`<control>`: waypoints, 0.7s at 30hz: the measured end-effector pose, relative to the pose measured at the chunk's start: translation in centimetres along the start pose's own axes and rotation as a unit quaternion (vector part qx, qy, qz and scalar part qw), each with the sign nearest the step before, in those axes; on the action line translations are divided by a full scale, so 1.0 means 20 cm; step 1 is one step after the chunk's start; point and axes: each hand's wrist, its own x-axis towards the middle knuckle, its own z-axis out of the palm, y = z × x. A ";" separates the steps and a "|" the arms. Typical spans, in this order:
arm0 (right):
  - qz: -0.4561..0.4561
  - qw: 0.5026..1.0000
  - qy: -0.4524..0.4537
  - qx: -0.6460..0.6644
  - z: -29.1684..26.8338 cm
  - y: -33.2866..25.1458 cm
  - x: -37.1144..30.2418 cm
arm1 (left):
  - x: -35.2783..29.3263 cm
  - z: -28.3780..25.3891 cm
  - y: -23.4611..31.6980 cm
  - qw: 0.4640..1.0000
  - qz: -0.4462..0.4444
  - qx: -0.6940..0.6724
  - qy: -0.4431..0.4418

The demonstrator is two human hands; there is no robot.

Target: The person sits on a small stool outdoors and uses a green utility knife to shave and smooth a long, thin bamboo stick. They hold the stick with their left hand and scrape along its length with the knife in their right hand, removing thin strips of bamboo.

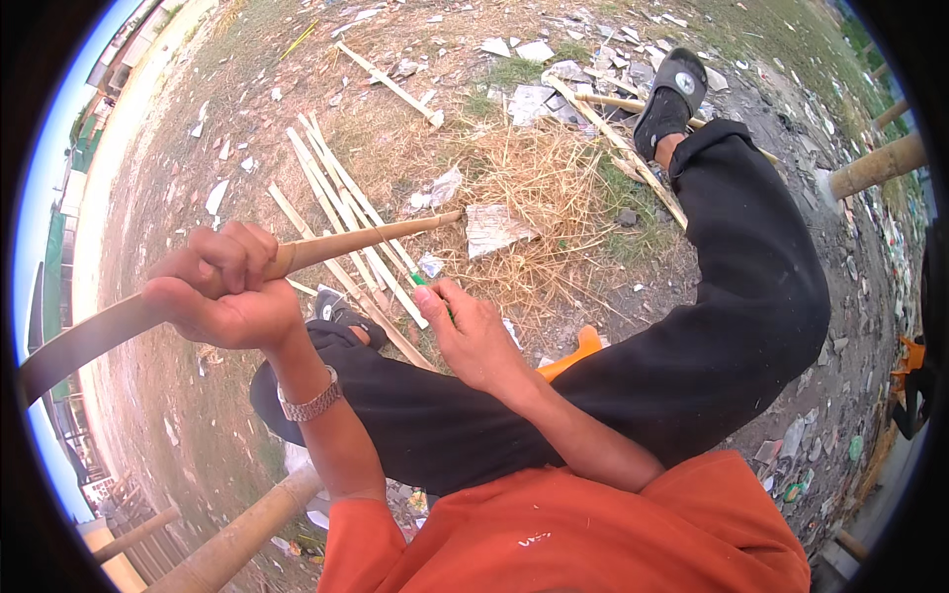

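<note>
Bamboo strip [366,237], seemingly stiff, was sensibly clasped mid-shaft by left fingers [233,255]. A green handle [418,281] was held by right fingers [458,300].

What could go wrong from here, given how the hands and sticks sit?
1. The left hand grips the bamboo strip without a glove, so splinters or a sharp edge might cut it.
2. The right hand holds a mostly hidden green thing above the leg; if sharp, a slip could hurt.
3. Loose sticks lie by the left sandal, a possible trip.
</note>
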 end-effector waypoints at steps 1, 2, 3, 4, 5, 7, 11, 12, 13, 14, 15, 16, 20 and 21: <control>-0.016 1.000 0.012 0.009 -0.02 -0.02 0.02 | 0.01 0.00 0.00 1.000 -0.003 -0.004 0.003; -0.033 0.999 0.024 0.017 -0.03 -0.04 0.04 | 0.01 -0.01 -0.01 1.000 -0.006 -0.008 0.006; -0.051 0.998 0.045 0.009 -0.04 -0.06 0.05 | 0.02 -0.02 -0.02 1.000 -0.010 -0.012 0.009; -0.034 0.998 0.042 0.010 -0.05 -0.08 0.06 | 0.02 -0.03 -0.02 1.000 -0.007 -0.012 0.006; -0.018 0.999 0.039 0.011 -0.08 -0.11 0.05 | 0.03 -0.03 -0.03 1.000 -0.004 -0.012 0.003; -0.027 0.998 0.060 0.023 -0.07 -0.11 0.05 | 0.03 0.00 -0.02 1.000 0.000 0.005 0.013; -0.023 0.996 0.059 0.055 -0.01 -0.12 0.03 | 0.00 -0.04 -0.03 1.000 0.000 -0.015 0.014; -0.032 0.995 0.061 0.066 0.03 -0.12 0.02 | 0.01 -0.05 -0.02 1.000 -0.002 -0.021 0.006; -0.037 0.995 0.058 0.079 0.05 -0.11 0.03 | 0.00 -0.06 -0.01 1.000 -0.007 -0.022 -0.002; -0.044 0.996 0.047 0.066 0.05 -0.11 0.05 | 0.01 -0.08 -0.01 1.000 -0.011 -0.023 -0.008; -0.051 0.997 0.036 0.054 0.05 -0.11 0.08 | 0.02 -0.08 -0.03 0.999 -0.010 -0.030 -0.018; -0.060 0.997 0.022 0.044 0.06 -0.13 0.10 | 0.03 -0.09 -0.03 1.000 -0.013 -0.026 -0.001; -0.071 0.997 -0.013 0.037 0.12 -0.23 0.11 | 0.00 -0.09 -0.02 0.999 -0.021 -0.033 0.030; -0.077 0.996 -0.020 0.029 0.11 -0.25 0.12 | 0.00 -0.09 -0.02 0.998 -0.025 -0.046 0.027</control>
